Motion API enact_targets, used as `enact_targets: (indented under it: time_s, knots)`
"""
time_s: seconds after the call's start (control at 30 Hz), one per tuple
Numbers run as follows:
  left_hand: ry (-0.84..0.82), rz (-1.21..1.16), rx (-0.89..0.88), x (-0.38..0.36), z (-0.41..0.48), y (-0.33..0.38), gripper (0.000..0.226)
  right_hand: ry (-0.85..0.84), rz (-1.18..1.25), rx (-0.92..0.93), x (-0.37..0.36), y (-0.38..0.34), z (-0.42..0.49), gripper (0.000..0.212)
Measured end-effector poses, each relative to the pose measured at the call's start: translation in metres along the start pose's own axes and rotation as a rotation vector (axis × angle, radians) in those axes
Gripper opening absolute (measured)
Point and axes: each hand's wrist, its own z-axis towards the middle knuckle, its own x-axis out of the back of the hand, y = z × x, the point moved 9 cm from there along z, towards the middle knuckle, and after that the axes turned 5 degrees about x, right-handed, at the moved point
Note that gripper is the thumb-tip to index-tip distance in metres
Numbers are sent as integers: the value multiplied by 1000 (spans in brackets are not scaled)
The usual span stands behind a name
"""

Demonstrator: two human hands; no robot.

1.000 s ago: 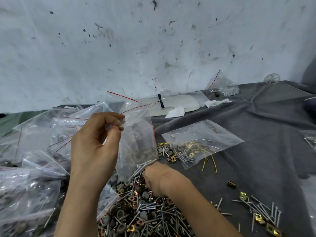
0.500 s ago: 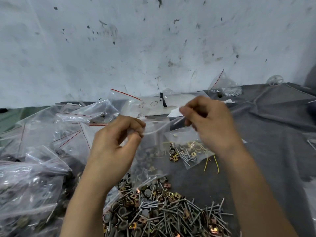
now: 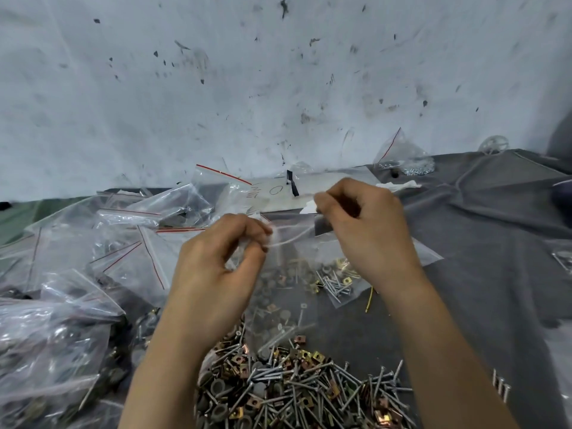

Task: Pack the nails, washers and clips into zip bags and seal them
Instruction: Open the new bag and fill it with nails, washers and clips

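Head camera: left hand (image 3: pixel 216 274) and right hand (image 3: pixel 368 230) pinch the top corners of a clear zip bag (image 3: pixel 288 264) hanging between them, washers (image 3: pixel 272 286) and nails (image 3: pixel 277 335) inside.

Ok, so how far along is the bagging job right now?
Done: a heap of filled bags lies on the left. In hand: the left hand and right hand pinch the top of a zip bag holding nails and washers, seal seemingly open. Left: a large loose pile of nails, washers and clips in front.
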Motion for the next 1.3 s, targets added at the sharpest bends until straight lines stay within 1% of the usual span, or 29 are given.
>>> enact_targets:
  time_s: [0.03, 0.07, 0.13, 0.2, 0.23, 0.27, 0.33, 0.4, 0.43, 0.47, 0.53, 0.6, 0.63, 0.73, 0.83, 0.87, 0.9, 0.97, 1.07, 1.1, 1.2, 1.23, 1.27, 1.3]
  knots:
    - [38, 13, 11, 5, 1, -3, 21, -57, -128, -57, -6, 13, 0, 21]
    - [72, 19, 24, 10, 2, -6, 22, -182, -264, -126, -18, 28, -3, 17]
    - [129, 7, 55, 18, 2, -11, 24, -547, -475, -279, -53, 62, -24, 12]
    - [162, -33, 74, 23, 2, -15, 23, -888, -558, -382, -85, 85, -58, 14]
    - [168, -46, 78, 24, 2, -16, 23, -1002, -570, -405, -99, 90, -73, 16]
    - [169, -48, 80, 24, 1, -16, 22, -1069, -590, -411, -109, 93, -83, 18]
    - [163, -31, 85, 24, 1, -16, 16, -1113, -659, -383, -124, 96, -90, 22]
    - [158, -11, 87, 23, 1, -16, 15, -1105, -721, -335, -131, 98, -89, 27]
    - [154, -6, 87, 22, 1, -15, 16, -1108, -723, -329, -133, 99, -89, 23]
    - [146, -7, 87, 21, 1, -15, 16, -1114, -699, -337, -132, 99, -89, 16]
    - [131, -17, 85, 20, 1, -14, 14, -1097, -596, -397, -125, 101, -88, 15]
    - [121, -26, 82, 20, 1, -13, 18, -1004, -473, -424, -109, 96, -76, 13]
    - [117, -23, 80, 20, 1, -13, 18, -931, -421, -416, -97, 92, -65, 10]
    - [80, -10, 63, 15, 1, -10, 15, -596, -296, -317, -51, 69, -25, 20]
    - [0, -13, 18, 3, 0, -3, 18, -236, 17, -133, -8, 26, 0, 18]
    - [-31, -15, 1, -1, 0, 0, 19, -166, 96, -60, 0, 11, 2, 17]
    - [-57, -12, -15, -4, -1, 2, 20, -136, 140, 2, 3, -2, 2, 16]
    - [-86, -3, -37, -9, -2, 6, 20, -169, 128, 83, -6, -20, -2, 15]
    - [-83, -2, -39, -10, -3, 7, 20, -294, 25, 89, -27, -20, -7, 8]
    - [-66, -1, -31, -8, -2, 6, 20, -291, 22, 73, -28, -16, -7, 8]
    - [28, 23, 4, 4, 0, 1, 21, -172, 65, -15, -20, 1, -3, 11]
    - [62, 34, 19, 9, 0, -2, 22, -155, 34, -53, -20, 9, -2, 13]
    - [94, 40, 39, 13, 1, -6, 22, -173, -35, -100, -22, 19, -3, 15]
    - [124, 43, 61, 18, 1, -9, 23, -240, -128, -161, -29, 31, -6, 16]
